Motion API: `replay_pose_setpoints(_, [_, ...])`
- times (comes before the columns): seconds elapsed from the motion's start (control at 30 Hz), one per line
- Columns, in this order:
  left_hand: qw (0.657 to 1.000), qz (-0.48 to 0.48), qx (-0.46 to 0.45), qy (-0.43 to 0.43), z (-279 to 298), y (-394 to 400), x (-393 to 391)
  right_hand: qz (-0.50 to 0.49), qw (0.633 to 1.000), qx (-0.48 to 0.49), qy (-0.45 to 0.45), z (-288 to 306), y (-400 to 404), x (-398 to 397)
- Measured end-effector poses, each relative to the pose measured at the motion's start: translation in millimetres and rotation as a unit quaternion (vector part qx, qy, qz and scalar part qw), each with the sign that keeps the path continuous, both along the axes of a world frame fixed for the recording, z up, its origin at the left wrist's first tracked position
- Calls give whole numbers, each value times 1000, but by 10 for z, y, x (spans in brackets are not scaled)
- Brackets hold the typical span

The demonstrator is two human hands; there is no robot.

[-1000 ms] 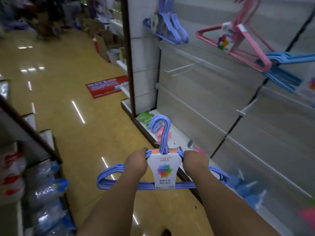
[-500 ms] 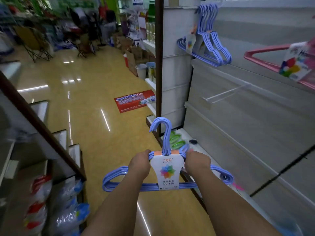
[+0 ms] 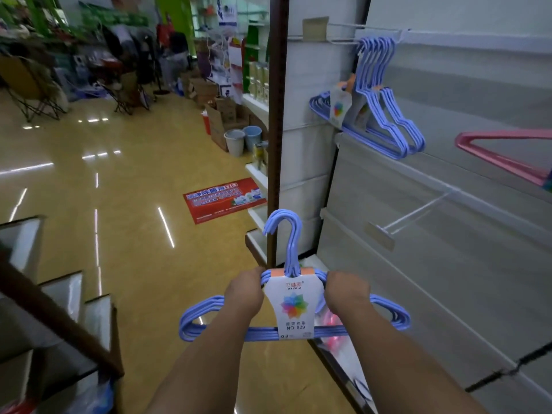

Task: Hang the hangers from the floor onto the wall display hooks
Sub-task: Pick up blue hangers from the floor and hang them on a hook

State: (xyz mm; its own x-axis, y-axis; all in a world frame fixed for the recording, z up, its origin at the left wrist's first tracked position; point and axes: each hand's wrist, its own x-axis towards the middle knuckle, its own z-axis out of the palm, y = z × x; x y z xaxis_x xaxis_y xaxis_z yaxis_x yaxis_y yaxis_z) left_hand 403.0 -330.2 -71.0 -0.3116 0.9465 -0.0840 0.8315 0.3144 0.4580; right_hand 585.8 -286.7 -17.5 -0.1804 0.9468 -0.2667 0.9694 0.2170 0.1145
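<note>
Gripping a blue hanger pack by its shoulders, left hand and right hand both curled tight round it, low beside the wall, with one blue bunch already hung and an empty hook waiting.
</note>
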Motion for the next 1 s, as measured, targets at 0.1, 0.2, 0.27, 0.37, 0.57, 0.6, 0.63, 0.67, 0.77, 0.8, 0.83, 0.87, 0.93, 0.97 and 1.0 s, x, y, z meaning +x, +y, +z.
replay_pose_setpoints(0.1, [999, -37, 8, 10, 80, 335, -223, -27, 1000, 12, 9, 52, 223, -199])
replay_pose_setpoints(0.2, [997, -81, 14, 13, 200, 703, -481, -70, 997, 17, 19, 124, 426, -421])
replay_pose_setpoints(0.27, [994, -111, 14, 7, 313, 953, -658, -98, 995, 17, 27, 187, 566, -576])
replay_pose_setpoints(0.37, [988, -152, 11, 7, 497, 1291, -838, -117, 993, 23, 23, 332, 740, -745])
replay_pose_setpoints(0.57, [973, -222, 64, 19, 929, 1862, -810, -200, 976, 76, 45, 745, 989, -755])
replay_pose_setpoints(0.6, [970, -230, 75, 15, 998, 1934, -779, -212, 972, 89, 55, 810, 1029, -727])
replay_pose_setpoints(0.63, [967, -237, 88, 9, 1068, 2018, -744, -223, 967, 103, 66, 878, 1075, -692])
replay_pose_setpoints(0.67, [965, -243, 100, 5, 1137, 2095, -709, -233, 962, 118, 77, 939, 1121, -657])
replay_pose_setpoints(0.77, [962, -244, 123, -12, 1326, 2320, -615, -245, 951, 162, 99, 1086, 1268, -560])
replay_pose_setpoints(0.8, [961, -245, 130, -13, 1382, 2394, -582, -245, 948, 177, 101, 1135, 1325, -529])
replay_pose_setpoints(0.83, [959, -247, 137, -9, 1439, 2468, -551, -243, 946, 189, 100, 1178, 1387, -499])
replay_pose_setpoints(0.87, [958, -249, 140, -3, 1497, 2527, -522, -242, 945, 197, 98, 1217, 1440, -476])
replay_pose_setpoints(0.93, [957, -251, 143, 2, 1606, 2661, -463, -242, 943, 206, 103, 1286, 1567, -433])
replay_pose_setpoints(0.97, [957, -253, 144, -1, 1645, 2736, -440, -243, 941, 207, 107, 1319, 1637, -424])
replay_pose_setpoints(1.0, [956, -253, 151, -4, 1679, 2806, -421, -244, 941, 209, 109, 1355, 1706, -419])
